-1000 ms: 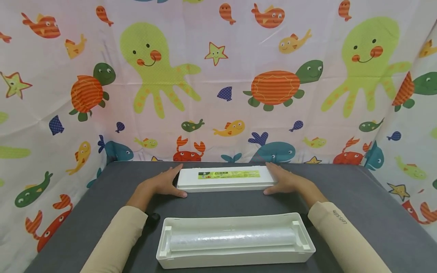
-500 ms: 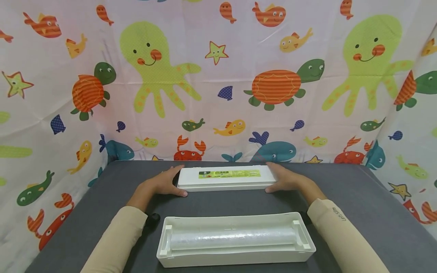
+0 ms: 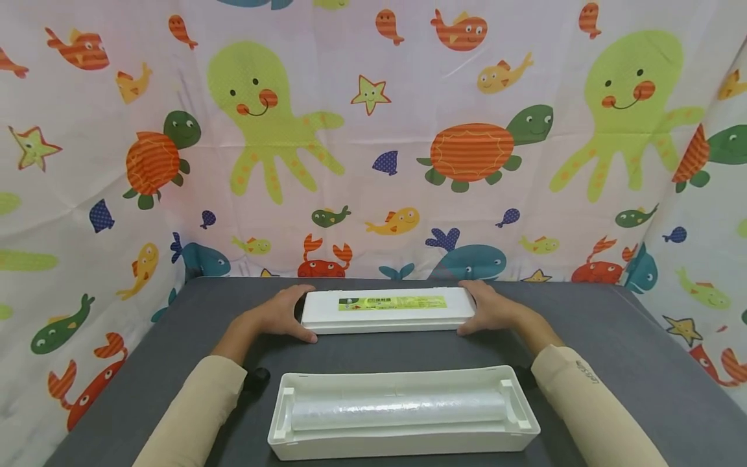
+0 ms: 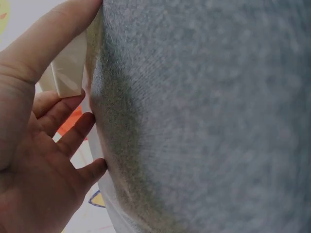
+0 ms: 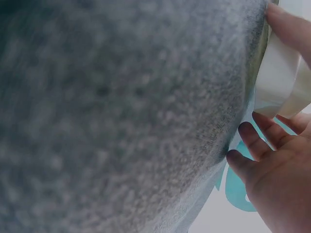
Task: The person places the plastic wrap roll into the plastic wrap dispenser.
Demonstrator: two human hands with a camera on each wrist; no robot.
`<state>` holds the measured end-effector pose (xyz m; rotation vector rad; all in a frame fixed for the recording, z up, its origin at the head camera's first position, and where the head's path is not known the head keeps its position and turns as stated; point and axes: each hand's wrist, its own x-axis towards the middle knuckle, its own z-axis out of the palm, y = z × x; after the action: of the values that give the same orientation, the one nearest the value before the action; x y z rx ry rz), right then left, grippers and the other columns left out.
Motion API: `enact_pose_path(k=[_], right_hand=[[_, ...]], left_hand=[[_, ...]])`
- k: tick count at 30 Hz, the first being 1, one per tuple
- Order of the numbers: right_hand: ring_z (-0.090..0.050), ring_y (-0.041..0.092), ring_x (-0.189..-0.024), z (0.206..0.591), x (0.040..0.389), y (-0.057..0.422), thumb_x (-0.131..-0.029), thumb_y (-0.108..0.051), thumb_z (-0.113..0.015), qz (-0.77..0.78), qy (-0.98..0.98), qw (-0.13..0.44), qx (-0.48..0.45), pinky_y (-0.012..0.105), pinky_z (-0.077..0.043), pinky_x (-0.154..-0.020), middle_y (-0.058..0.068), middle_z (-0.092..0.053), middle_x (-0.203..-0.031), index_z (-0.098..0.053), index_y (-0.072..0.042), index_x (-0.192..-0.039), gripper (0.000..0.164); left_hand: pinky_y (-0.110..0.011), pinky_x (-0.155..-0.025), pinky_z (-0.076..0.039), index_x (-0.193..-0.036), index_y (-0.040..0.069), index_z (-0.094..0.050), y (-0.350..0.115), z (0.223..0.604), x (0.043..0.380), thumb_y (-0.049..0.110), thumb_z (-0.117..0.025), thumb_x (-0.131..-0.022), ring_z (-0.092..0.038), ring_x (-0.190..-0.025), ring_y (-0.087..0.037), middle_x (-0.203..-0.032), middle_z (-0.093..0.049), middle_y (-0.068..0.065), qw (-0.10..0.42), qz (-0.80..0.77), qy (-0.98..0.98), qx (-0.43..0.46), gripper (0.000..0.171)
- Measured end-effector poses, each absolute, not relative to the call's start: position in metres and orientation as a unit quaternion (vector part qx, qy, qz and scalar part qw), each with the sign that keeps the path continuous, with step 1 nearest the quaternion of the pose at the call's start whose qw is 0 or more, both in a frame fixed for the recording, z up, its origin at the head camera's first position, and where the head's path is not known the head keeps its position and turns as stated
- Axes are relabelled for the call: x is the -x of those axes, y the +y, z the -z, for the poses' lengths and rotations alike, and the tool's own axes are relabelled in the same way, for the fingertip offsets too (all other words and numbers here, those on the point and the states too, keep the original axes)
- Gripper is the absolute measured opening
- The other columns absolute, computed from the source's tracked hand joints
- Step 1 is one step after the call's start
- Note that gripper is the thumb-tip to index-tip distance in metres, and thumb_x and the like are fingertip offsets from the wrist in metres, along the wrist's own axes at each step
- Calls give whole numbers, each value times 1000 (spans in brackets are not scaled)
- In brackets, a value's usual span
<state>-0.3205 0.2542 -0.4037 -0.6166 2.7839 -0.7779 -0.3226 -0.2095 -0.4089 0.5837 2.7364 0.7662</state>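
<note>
A long white lid (image 3: pixel 388 319) with a yellow-green label lies at the far side of the table in the head view. My left hand (image 3: pixel 273 318) grips its left end, thumb at the front corner and fingers behind. At the opposite end, my right hand (image 3: pixel 496 312) holds it the same way. Each wrist view shows one lid end between thumb and fingers: the left end (image 4: pixel 69 70) and the right end (image 5: pixel 277 73). Nearer to me stands an open white box (image 3: pixel 403 447) with a roll of cling film (image 3: pixel 397 410) lying lengthwise inside.
The dark grey tabletop (image 3: pixel 373 353) spreads around the box and lid. A curtain (image 3: pixel 373 181) printed with sea animals hangs behind the table and along both sides.
The lid and both hands have shifted slightly nearer to me over the last half second. My grip looks the same, and the box with the cling film stays in place.
</note>
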Motion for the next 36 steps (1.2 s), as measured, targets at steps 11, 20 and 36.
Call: enact_pose_path(k=[11, 20, 36], right_hand=[[-50, 29, -101, 399, 312, 260, -66, -26, -90, 322, 912, 120, 223, 42, -41, -87, 19, -47, -120, -28, 3, -138, 99], [-52, 27, -101, 399, 304, 264, -68, -26, -90, 356, 898, 128, 224, 39, -42, -86, 17, -51, -121, -30, -1, -139, 96], [-52, 27, -100, 395, 296, 268, -68, -27, -91, 360, 894, 124, 235, 41, -42, -85, 15, -51, -122, -30, 1, -141, 98]], left_hand=[[-61, -104, -35, -143, 8, -39, -212, 410, 317, 36, -92, -66, -43, -121, -33, -134, -47, -12, 132, -304, 922, -202, 98], [-62, -104, -36, -144, 11, -36, -216, 407, 307, 36, -92, -66, -46, -119, -32, -136, -47, -12, 139, -337, 909, -201, 98], [-62, -106, -32, -143, 10, -38, -220, 403, 298, 34, -91, -68, -46, -120, -31, -136, -48, -11, 137, -348, 902, -218, 95]])
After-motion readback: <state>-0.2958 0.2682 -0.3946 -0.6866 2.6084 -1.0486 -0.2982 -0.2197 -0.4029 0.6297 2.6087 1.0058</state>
